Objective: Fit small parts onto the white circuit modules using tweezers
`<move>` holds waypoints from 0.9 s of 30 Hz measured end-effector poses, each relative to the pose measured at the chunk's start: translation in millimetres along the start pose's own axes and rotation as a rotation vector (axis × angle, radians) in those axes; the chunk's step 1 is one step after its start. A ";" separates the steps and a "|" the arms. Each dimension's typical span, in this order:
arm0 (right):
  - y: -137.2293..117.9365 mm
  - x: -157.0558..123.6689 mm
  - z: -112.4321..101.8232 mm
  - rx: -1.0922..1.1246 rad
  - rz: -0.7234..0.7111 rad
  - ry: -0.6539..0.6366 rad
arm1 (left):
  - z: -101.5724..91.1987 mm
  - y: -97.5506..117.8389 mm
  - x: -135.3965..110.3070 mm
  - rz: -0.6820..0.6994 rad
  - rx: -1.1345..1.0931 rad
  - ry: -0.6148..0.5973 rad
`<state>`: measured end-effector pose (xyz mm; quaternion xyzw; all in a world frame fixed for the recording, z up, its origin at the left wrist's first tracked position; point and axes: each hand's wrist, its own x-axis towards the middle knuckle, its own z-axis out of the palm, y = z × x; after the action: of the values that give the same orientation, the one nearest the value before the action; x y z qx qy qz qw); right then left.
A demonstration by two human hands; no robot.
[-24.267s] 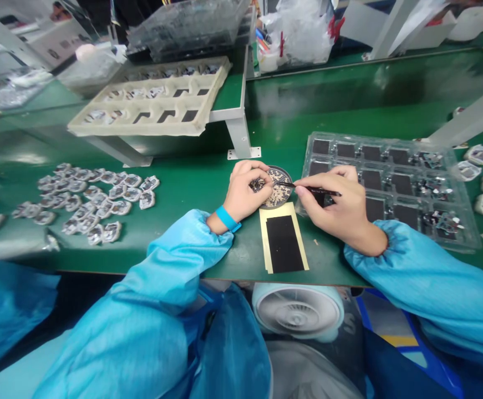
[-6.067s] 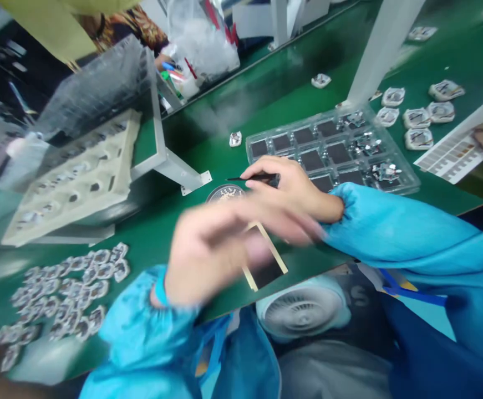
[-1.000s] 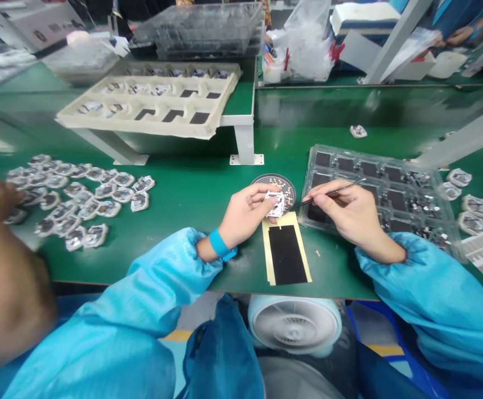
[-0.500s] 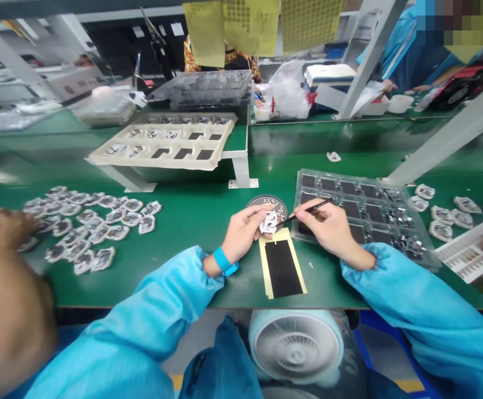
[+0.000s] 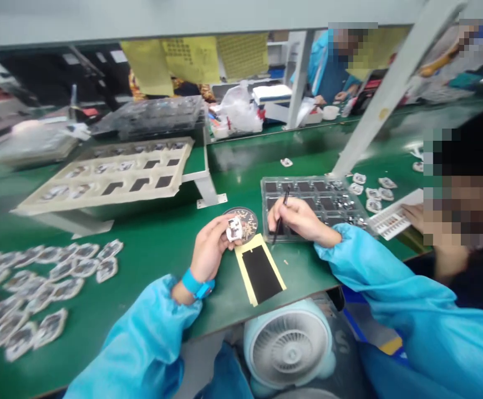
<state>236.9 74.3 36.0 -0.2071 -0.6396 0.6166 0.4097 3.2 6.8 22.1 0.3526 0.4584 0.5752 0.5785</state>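
Between the fingers of my left hand (image 5: 209,246) is a small white part (image 5: 234,229) with dark details, held at the near edge of a round dish (image 5: 248,220) of tiny pale pieces. My right hand (image 5: 293,216) is closed around dark tweezers (image 5: 280,215), tips pointing down, apart from the white part. Beneath and between both hands, a black sheet on yellow backing (image 5: 262,274) lies on the green bench. Just behind my right hand sits a clear compartment tray (image 5: 266,187) with black pads and some metallic parts.
Many wrapped-looking white parts (image 5: 52,327) lie in rows at left. A cream tray (image 5: 33,202) rests on a raised stand behind. More white parts (image 5: 373,194) lie at right, near another person's hand (image 5: 416,216) on a white strip tray (image 5: 395,216). A slanted post (image 5: 385,113) rises behind.
My view has swung right. The tweezers have moved away from the white part, turning from slanted to nearly upright. My left hand still holds the part.
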 end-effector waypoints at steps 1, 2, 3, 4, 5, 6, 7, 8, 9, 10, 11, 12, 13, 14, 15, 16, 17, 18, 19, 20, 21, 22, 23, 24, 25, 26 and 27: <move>-6.9 1.6 -10.0 0.020 -0.036 0.099 | -0.4 -0.8 0.0 0.005 0.019 -0.025; -14.1 2.3 -22.8 0.024 -0.071 0.219 | -0.6 -2.3 -0.4 0.006 0.034 -0.052; -21.3 1.7 -37.9 -0.003 -0.101 0.348 | -0.3 -4.3 -1.1 0.011 0.048 -0.073; -27.9 -0.5 -54.6 -0.066 -0.128 0.478 | 0.4 -6.5 -2.0 0.019 0.065 -0.087; -33.7 -4.0 -72.2 -0.162 -0.143 0.610 | 1.6 -8.7 -3.2 0.033 0.087 -0.093; -38.5 -8.8 -89.7 -0.306 -0.125 0.730 | 3.0 -10.8 -4.4 0.050 0.111 -0.093; -42.2 -14.3 -106.3 -0.499 -0.082 0.820 | 4.7 -12.6 -5.5 0.067 0.134 -0.088; -44.8 -20.3 -121.2 -0.726 -0.007 0.874 | 6.3 -14.0 -6.5 0.080 0.155 -0.083; -46.3 -26.2 -134.0 -0.945 0.099 0.895 | 7.6 -15.1 -7.3 0.087 0.175 -0.080; -46.9 -31.5 -144.6 -1.107 0.204 0.892 | 8.6 -15.8 -8.0 0.088 0.194 -0.078; -46.6 -35.8 -152.9 -1.220 0.301 0.881 | 9.1 -16.3 -8.4 0.085 0.213 -0.078; -45.4 -38.8 -159.4 -1.283 0.384 0.871 | 9.0 -16.8 -8.7 0.083 0.231 -0.079; -43.6 -40.3 -164.3 -1.310 0.447 0.866 | 8.5 -17.2 -8.7 0.082 0.248 -0.082; -41.3 -40.3 -168.2 -1.323 0.496 0.869 | 7.7 -17.8 -8.6 0.083 0.264 -0.088; -38.5 -39.0 -171.4 -1.345 0.546 0.869 | 6.8 -18.4 -8.3 0.084 0.279 -0.100; -35.6 -36.5 -174.1 -1.366 0.592 0.866 | 5.8 -19.0 -7.9 0.084 0.292 -0.113; -32.6 -33.2 -176.6 -1.384 0.631 0.860 | 5.1 -19.6 -7.4 0.082 0.307 -0.127; -29.9 -29.5 -179.0 -1.398 0.664 0.851 | 4.6 -20.1 -7.0 0.079 0.320 -0.138; -27.3 -25.7 -181.2 -1.409 0.691 0.841 | 4.4 -20.4 -6.7 0.075 0.331 -0.145; -25.1 -22.1 -183.3 -1.417 0.714 0.829 | 4.5 -20.6 -6.4 0.072 0.338 -0.148; -23.2 -19.2 -185.1 -1.422 0.732 0.818 | 4.8 -20.7 -6.3 0.070 0.342 -0.150; -21.6 -16.9 -186.7 -1.426 0.746 0.808 | 5.2 -20.7 -6.5 0.068 0.345 -0.153; -20.4 -15.5 -187.8 -1.429 0.756 0.801 | 5.6 -20.6 -6.7 0.068 0.349 -0.158; -19.6 -15.0 -188.3 -1.432 0.761 0.798 | 6.0 -20.5 -7.1 0.067 0.352 -0.164; -19.2 -15.1 -188.4 -1.435 0.759 0.799 | 6.3 -20.4 -7.6 0.064 0.355 -0.172; -19.4 -15.9 -187.8 -1.438 0.753 0.801 | 6.4 -20.3 -8.0 0.061 0.355 -0.177; -20.1 -16.9 -186.6 -1.442 0.740 0.805 | 6.4 -20.2 -8.3 0.056 0.350 -0.181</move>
<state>397.0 173.7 32.8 -0.8060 -0.5714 0.0396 0.1489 16.8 -2.5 6.3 0.5106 0.4876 0.4687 0.5309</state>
